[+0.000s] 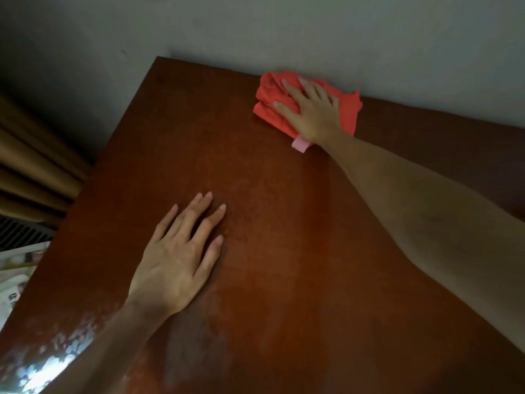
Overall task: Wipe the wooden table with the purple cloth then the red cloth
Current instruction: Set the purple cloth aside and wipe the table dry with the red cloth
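The reddish-brown wooden table (pixel 284 251) fills most of the view. A bunched red cloth (pixel 268 98) with a small pink tag lies at the table's far edge, against the wall. My right hand (pixel 311 109) presses flat on top of this cloth, fingers spread and pointing left. My left hand (pixel 179 257) rests palm-down on the bare tabletop nearer to me, fingers apart, holding nothing. No purple cloth is in view.
A pale wall (pixel 341 38) runs directly behind the table's far edge. Brown curtains (pixel 31 166) hang at the left, beyond the table's left edge. Papers or magazines (pixel 17 274) lie below that edge at the lower left.
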